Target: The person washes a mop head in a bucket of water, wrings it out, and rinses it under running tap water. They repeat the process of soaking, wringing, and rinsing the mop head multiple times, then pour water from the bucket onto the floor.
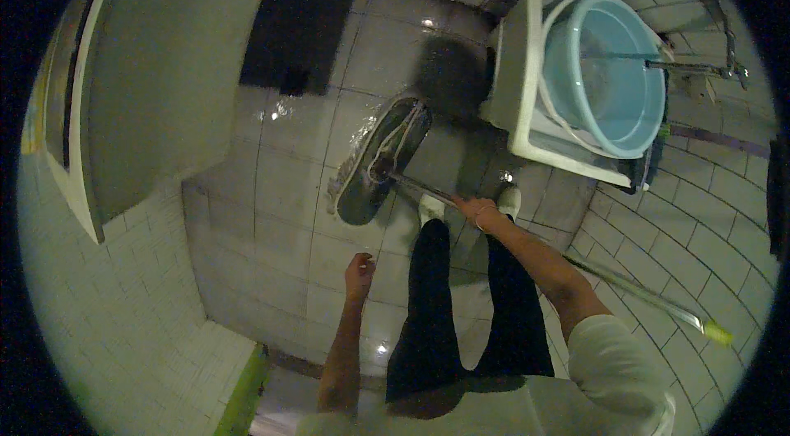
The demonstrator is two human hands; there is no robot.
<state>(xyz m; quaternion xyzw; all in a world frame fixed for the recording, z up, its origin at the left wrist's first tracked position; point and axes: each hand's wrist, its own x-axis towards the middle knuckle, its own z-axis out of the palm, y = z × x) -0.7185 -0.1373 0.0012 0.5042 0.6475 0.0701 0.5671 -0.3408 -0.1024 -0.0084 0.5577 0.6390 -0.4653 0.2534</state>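
My right hand, with a bracelet at its wrist, grips the long handle of a flat mop. The handle runs back under my right arm to a yellow-green end cap. At its other end the wide dark mop head lies slantwise on the wet tiled floor, ahead of my feet, with a pale cord or frame looped on top. Hanging by itself over the floor at the lower middle, my left hand has its fingers curled and shows no object in it.
At the upper right a light blue plastic bucket rests in a white sink, below a metal faucet. A large pale panel stands at the left. White tiled walls enclose the floor, and a green strip edges the lower left.
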